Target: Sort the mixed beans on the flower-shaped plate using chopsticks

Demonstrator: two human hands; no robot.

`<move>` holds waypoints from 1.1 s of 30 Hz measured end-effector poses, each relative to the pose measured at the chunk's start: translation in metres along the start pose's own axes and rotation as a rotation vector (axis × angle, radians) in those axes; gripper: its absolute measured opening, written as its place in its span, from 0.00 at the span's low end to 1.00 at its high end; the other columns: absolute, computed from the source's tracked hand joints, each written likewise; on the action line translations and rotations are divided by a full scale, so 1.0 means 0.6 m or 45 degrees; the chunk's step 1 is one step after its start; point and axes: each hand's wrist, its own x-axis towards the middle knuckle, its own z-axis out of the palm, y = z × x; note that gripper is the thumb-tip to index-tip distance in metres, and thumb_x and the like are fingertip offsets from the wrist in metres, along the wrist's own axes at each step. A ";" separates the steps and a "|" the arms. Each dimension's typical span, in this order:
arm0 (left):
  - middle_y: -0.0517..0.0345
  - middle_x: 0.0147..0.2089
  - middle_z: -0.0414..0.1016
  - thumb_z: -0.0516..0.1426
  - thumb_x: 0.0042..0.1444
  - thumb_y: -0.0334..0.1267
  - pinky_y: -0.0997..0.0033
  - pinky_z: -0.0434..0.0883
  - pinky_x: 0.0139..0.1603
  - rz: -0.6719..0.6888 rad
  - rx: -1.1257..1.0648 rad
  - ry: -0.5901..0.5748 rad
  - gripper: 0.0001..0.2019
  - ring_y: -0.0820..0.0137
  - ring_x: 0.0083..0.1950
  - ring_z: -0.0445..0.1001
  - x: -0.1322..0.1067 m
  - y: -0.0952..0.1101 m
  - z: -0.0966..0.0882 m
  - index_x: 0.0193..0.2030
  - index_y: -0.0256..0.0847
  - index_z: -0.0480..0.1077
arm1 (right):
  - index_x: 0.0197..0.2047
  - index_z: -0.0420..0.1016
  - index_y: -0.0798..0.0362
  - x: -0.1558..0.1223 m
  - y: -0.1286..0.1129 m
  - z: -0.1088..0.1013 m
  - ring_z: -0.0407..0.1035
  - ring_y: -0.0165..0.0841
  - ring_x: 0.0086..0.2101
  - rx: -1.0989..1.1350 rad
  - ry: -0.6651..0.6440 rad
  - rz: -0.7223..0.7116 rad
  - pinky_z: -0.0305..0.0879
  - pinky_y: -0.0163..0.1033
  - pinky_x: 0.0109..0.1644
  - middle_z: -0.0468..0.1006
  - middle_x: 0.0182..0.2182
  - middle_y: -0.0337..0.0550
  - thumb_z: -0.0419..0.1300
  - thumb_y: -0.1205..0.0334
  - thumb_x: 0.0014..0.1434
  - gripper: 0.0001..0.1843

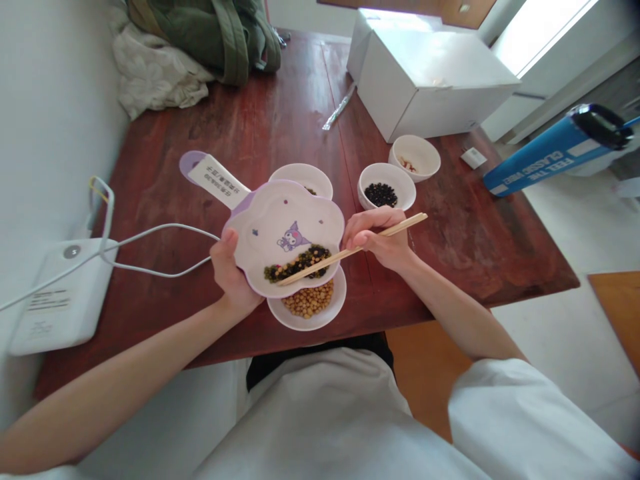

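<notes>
The left hand (pixel 233 273) gripped the edge of a flower-shaped plate (pixel 320 223) with a purple rim, and the fingers curled under it. The right hand (pixel 375 240) was closed around wooden chopsticks (pixel 350 252), and their tips lay across dark green beans (pixel 297 262) on the plate. A Kuromi cartoon (pixel 293 237) was printed near those beans.

Under the plate's near side sat a white bowl (pixel 340 293) of yellow beans (pixel 307 300). Past the plate was a white dish (pixel 310 173), and to its right were a small bowl (pixel 404 193) of black beans (pixel 381 195) and another small bowl (pixel 425 153).

The near edge of the wooden table (pixel 465 233) was just below the plate, with bare wood to the plate's right. A white paper tag (pixel 219 181) beside the plate had tiny writing. Well past the plate, a blue tube (pixel 550 157) said "FEEL THE CLASSIC."
</notes>
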 end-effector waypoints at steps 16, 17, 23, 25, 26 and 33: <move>0.54 0.47 0.89 0.64 0.60 0.64 0.50 0.81 0.66 -0.003 -0.012 -0.045 0.21 0.48 0.57 0.85 0.001 -0.001 -0.001 0.44 0.52 0.87 | 0.27 0.90 0.52 0.001 -0.005 0.000 0.77 0.32 0.23 -0.024 -0.004 -0.045 0.69 0.33 0.25 0.86 0.23 0.44 0.81 0.41 0.64 0.25; 0.55 0.45 0.88 0.65 0.59 0.64 0.49 0.81 0.67 0.009 -0.022 -0.047 0.20 0.49 0.56 0.85 0.001 -0.001 -0.001 0.42 0.52 0.86 | 0.27 0.90 0.52 0.001 -0.005 0.000 0.77 0.32 0.23 -0.020 -0.002 -0.057 0.69 0.32 0.25 0.86 0.23 0.44 0.81 0.42 0.64 0.24; 0.54 0.43 0.88 0.66 0.58 0.63 0.54 0.83 0.61 0.052 -0.024 0.001 0.20 0.51 0.54 0.85 0.003 -0.001 0.006 0.38 0.49 0.86 | 0.26 0.90 0.53 0.001 -0.004 0.000 0.76 0.32 0.22 -0.053 -0.004 -0.026 0.68 0.33 0.25 0.86 0.23 0.45 0.80 0.37 0.64 0.28; 0.54 0.43 0.89 0.65 0.59 0.64 0.53 0.82 0.61 0.028 -0.003 -0.005 0.21 0.50 0.55 0.85 0.001 0.000 0.007 0.41 0.48 0.86 | 0.26 0.89 0.53 0.001 -0.003 -0.001 0.76 0.32 0.22 -0.055 -0.001 -0.016 0.68 0.34 0.25 0.85 0.23 0.45 0.80 0.35 0.63 0.30; 0.53 0.44 0.89 0.65 0.60 0.64 0.53 0.82 0.62 0.020 0.012 -0.004 0.22 0.49 0.56 0.85 0.000 0.001 0.007 0.41 0.47 0.86 | 0.26 0.89 0.53 0.001 -0.003 -0.001 0.76 0.32 0.22 -0.051 0.000 -0.019 0.68 0.34 0.25 0.85 0.22 0.45 0.80 0.35 0.63 0.30; 0.53 0.50 0.91 0.66 0.58 0.64 0.46 0.82 0.67 -0.021 -0.036 -0.086 0.23 0.45 0.60 0.86 -0.002 0.007 0.013 0.47 0.49 0.87 | 0.26 0.89 0.53 0.000 -0.003 -0.003 0.77 0.33 0.22 -0.064 -0.011 -0.030 0.68 0.34 0.25 0.85 0.22 0.45 0.80 0.37 0.64 0.28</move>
